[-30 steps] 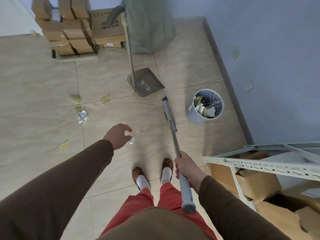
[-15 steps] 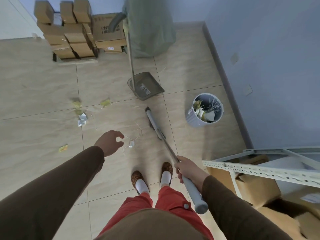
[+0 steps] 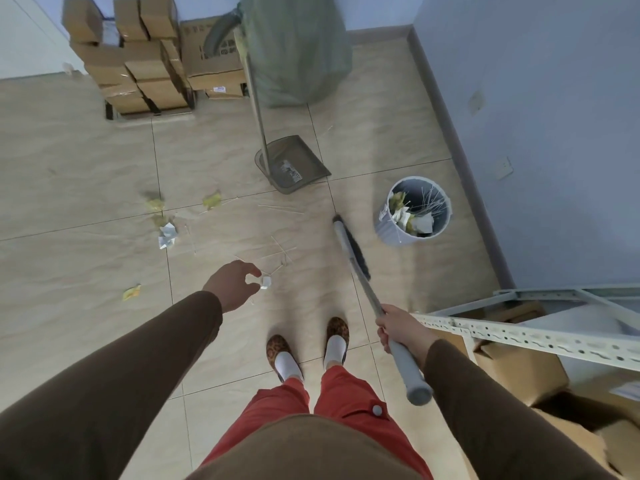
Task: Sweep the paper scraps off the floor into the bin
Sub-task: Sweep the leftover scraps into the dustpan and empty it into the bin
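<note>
My right hand grips broom handle; long axis runs lower right to upper centre, head toward bin. Left hand loosely curled, holding nothing.

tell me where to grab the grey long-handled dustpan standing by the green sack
Grip the grey long-handled dustpan by its thin upright pole, high up, coming from the open floor side. The pole rises from the pan's back edge and leans toward the green sack, so the top is the reachable part; the left hand holds nothing.
</note>
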Demonstrator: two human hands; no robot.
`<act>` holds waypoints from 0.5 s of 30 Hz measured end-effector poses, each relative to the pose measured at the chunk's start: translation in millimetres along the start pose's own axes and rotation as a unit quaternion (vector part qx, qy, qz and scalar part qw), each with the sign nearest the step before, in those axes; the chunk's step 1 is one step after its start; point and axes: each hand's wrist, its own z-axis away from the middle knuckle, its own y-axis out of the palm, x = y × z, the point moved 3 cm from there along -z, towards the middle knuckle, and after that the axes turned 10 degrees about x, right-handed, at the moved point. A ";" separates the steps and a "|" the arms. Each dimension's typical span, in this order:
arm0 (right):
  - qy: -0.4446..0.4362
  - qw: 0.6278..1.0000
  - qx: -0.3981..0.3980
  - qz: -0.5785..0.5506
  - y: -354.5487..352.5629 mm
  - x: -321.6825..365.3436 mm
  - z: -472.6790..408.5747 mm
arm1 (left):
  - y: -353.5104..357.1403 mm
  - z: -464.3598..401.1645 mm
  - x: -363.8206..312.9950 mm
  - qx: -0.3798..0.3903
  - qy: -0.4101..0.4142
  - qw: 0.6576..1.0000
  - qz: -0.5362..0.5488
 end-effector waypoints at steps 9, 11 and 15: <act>-0.045 0.998 -0.038 0.022 20.5 13.7 7.0 | -6.6 1.1 -2.8 -0.011 -0.026 0.998 0.054; -0.045 0.998 -0.027 0.020 35.9 30.2 -9.1 | -7.6 1.1 -1.4 -0.006 -0.028 0.997 0.073; -0.031 0.998 0.052 0.004 64.5 40.4 -9.5 | -9.9 1.7 3.2 0.009 -0.033 0.996 0.086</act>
